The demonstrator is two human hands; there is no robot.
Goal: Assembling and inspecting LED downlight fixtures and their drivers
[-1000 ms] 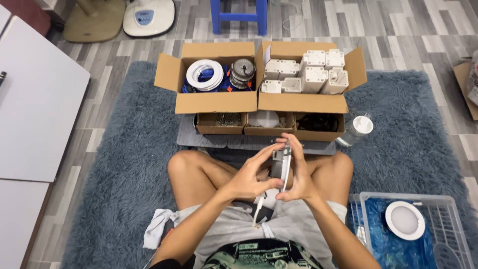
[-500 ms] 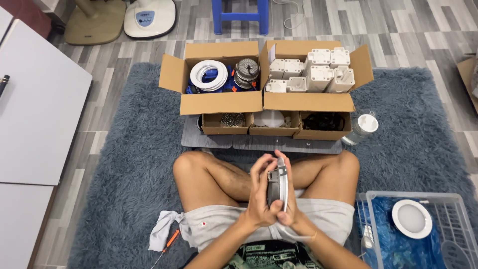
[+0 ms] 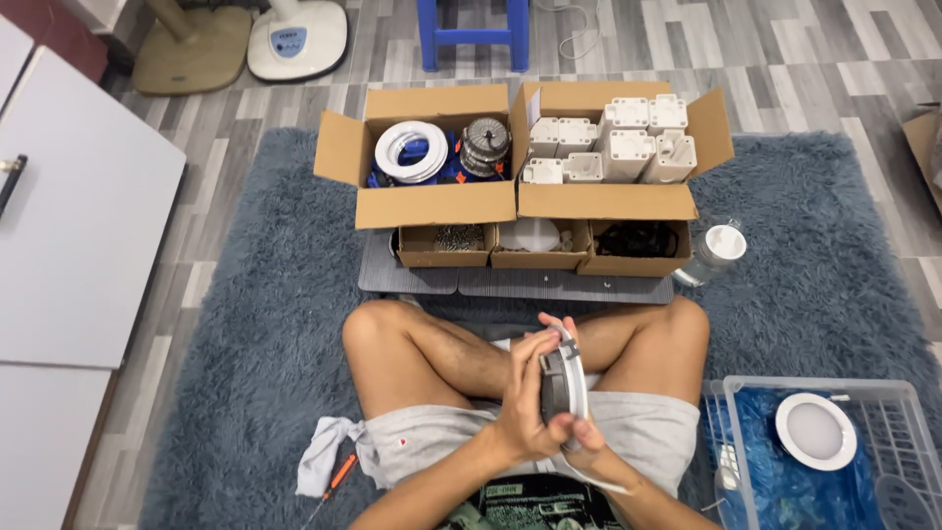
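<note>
Most of the round light fixture (image 3: 561, 385) is buried between the two hands, so only its white rim and a bit of grey back show. Right hand (image 3: 579, 432) is mostly covered by the left hand (image 3: 525, 402). The plastic crate (image 3: 888, 393) gets chopped off at the bottom-right corner.

Far of the crossed legs, 3 small open cardboard trays (image 3: 535, 245) and 2 large flapped cardboard boxes (image 3: 520, 201) wall off the way. Right, a clear plastic crate (image 3: 888, 393) blocks; left, bare grey shaggy rug (image 3: 226, 324) lies open.
</note>
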